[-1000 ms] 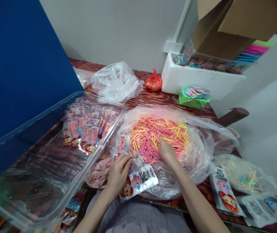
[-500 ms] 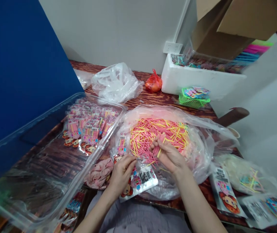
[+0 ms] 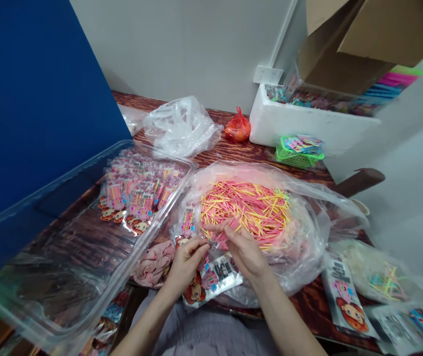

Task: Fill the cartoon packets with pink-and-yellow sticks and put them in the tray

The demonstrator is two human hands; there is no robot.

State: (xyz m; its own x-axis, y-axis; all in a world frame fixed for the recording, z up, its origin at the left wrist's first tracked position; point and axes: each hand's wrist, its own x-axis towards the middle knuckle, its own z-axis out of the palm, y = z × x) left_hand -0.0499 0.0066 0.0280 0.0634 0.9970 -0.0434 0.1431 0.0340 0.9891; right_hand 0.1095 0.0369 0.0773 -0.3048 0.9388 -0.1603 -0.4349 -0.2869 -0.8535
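Note:
A heap of thin pink and yellow sticks (image 3: 248, 210) lies in an open clear plastic bag (image 3: 308, 232) on the wooden table. My right hand (image 3: 243, 249) is closed on a small bunch of pink sticks (image 3: 228, 232), lifted at the near left edge of the heap. My left hand (image 3: 187, 259) pinches the top of a small printed cartoon packet (image 3: 211, 279) lying at the table's front edge. The two hands are close together, nearly touching.
A clear plastic bin (image 3: 48, 257) at left holds several filled packets (image 3: 137, 190). A pink cloth (image 3: 154, 262) lies beside it. Behind stand a crumpled clear bag (image 3: 182, 126), a small red bag (image 3: 237, 129), a white foam box (image 3: 308, 123) and a green basket (image 3: 298, 155). Empty packets (image 3: 348, 301) lie at right.
My right hand rose from the heap with a bunch of sticks and moved left toward my left hand. The left hand stayed on the packet.

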